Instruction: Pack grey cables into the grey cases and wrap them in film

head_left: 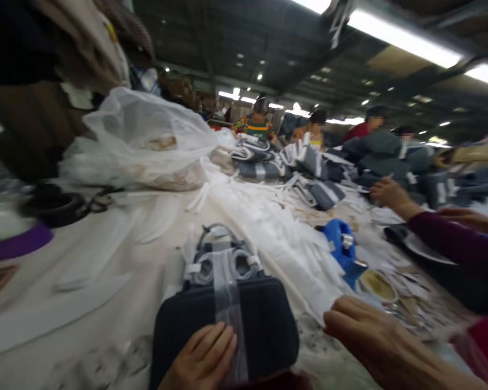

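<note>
A dark navy, rounded rectangular soft-looking case (187, 319) lies on the pale, cloth-covered table (106, 249), directly before the person. At its far edge sits a grey bundle with two round loops (205, 269) bearing white tags, and a translucent whitish strip (226, 295) runs lengthwise over the bundle and down across the case. The left hand (205, 355) rests on the case with fingers extended and side by side, the fingertips at the strip's left edge; it lies flat rather than gripping, its thumb out of sight.

The right hand (361, 330) is to the right of the case and apart from it, fingers bent inward, at the near end of a long heap of white strips (268, 233). Blur leaves it unclear whether it has hold of a strip.

Beyond the right hand are a blue object with a shiny metal part (344, 249) and a yellowish ring-shaped roll (378, 287). Farther right, a co-worker in a purple sleeve (451, 244) reaches across the table. A large translucent plastic bag (142, 141) stands at the far left, and stacked grey folded bundles with white edging (256, 157) lie farther back.
</note>
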`<act>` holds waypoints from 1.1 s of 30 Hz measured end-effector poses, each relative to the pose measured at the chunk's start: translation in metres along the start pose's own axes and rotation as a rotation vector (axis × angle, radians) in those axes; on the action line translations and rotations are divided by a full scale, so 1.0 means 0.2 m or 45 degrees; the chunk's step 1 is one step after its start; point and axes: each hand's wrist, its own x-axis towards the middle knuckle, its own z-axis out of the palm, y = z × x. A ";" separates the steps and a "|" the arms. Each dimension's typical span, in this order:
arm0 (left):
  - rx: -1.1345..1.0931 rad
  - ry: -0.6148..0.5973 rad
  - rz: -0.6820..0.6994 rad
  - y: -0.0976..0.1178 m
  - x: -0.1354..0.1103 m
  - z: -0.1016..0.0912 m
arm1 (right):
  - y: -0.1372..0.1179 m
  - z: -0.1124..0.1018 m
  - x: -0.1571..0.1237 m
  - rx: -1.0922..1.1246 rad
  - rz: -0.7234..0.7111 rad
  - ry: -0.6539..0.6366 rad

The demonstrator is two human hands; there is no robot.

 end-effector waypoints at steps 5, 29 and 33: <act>-0.239 -0.243 -0.050 0.00 0.00 -0.05 | -0.22 -0.05 0.24 0.165 -0.434 -0.377; -0.274 -0.132 -0.144 0.03 -0.02 -0.01 | -0.33 0.27 0.93 -0.525 -0.834 -0.447; -0.283 -0.105 -0.157 0.03 0.00 -0.02 | -0.30 0.28 0.95 -0.473 -0.771 -0.498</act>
